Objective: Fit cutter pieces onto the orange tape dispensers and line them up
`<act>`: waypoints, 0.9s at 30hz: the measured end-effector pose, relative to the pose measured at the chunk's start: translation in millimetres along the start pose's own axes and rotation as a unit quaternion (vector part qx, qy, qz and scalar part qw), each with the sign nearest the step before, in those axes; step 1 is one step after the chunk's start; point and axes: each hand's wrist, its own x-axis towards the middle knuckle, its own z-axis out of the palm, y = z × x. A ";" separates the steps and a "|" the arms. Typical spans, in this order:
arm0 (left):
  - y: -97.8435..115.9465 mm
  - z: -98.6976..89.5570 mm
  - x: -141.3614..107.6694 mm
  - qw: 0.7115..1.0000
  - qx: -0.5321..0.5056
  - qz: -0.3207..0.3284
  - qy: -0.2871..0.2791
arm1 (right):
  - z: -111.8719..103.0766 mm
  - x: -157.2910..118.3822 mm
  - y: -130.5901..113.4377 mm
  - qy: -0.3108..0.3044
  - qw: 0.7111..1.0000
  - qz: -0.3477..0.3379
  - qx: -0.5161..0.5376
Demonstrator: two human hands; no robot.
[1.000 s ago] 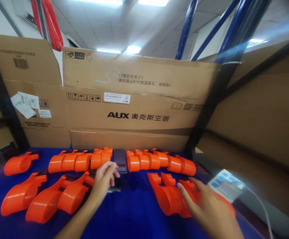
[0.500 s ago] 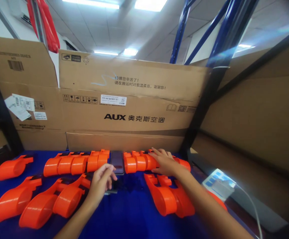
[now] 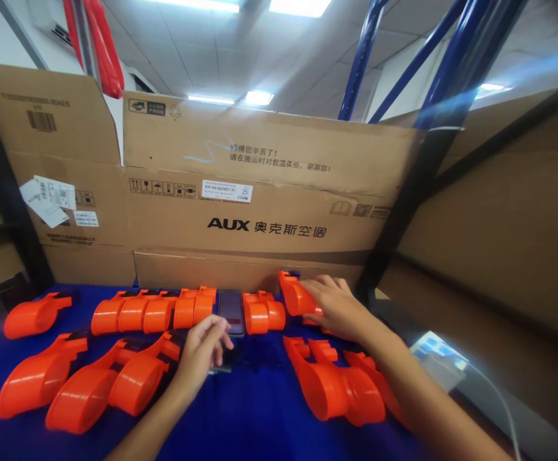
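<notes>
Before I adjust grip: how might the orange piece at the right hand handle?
The orange piece is probably stiff: its wall shows no sag at the right hand. Its shiny surface may slip. The rounded side could roll if released.

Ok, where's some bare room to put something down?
Front middle: bare blue tabletop between the left forearm and rounded, orange plastic-looking pieces on the right. The back's crowded: more such pieces line both sides of the dark rectangular phone.

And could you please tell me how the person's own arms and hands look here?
Both the left hand and the right hand are ungloved. The left forearm and right forearm show no sleeves within view, and no watch or bracelet is visible. Blur and hidden fingers leave rings on the right unclear.
</notes>
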 end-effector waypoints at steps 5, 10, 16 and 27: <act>1.3 1.1 -0.5 1.000 -0.004 0.007 0.005 | -40.0 1.9 -14.4 0.057 0.997 -0.008 -0.044; 3.0 -0.3 0.6 0.998 -0.035 0.050 0.024 | -79.6 -1.1 -64.8 0.130 0.987 -0.073 0.064; 15.4 6.9 -4.7 0.976 -0.214 0.039 -0.014 | -73.9 -4.0 -140.8 0.103 0.966 -0.143 0.190; 16.4 -0.7 1.6 0.962 -0.242 -0.009 0.127 | 6.3 19.6 -153.4 0.139 0.867 -0.025 0.479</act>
